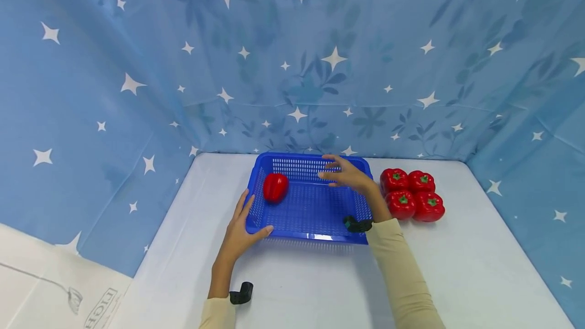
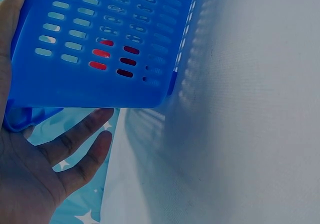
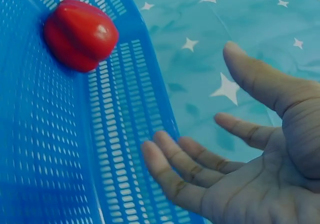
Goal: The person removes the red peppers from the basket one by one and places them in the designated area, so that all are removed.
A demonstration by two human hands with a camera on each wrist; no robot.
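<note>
A blue plastic basket (image 1: pixel 301 207) with slotted walls stands on the table. One red bell pepper (image 1: pixel 275 188) lies inside it at the left, also visible in the right wrist view. My left hand (image 1: pixel 238 232) is at the basket's near left corner, its fingers spread along the outer side and the thumb by the front rim. In the left wrist view two fingers (image 2: pixel 95 146) stand apart from the wall. Over the right part of the basket hovers my right hand (image 1: pixel 345 172), fingers loosely spread, holding nothing.
Several red bell peppers (image 1: pixel 413 194) with green stems sit close together on the white table (image 1: pixel 475 268), right of the basket. A blue curtain (image 1: pixel 283 65) with white stars hangs behind the table and along both sides. Each wrist wears a black device.
</note>
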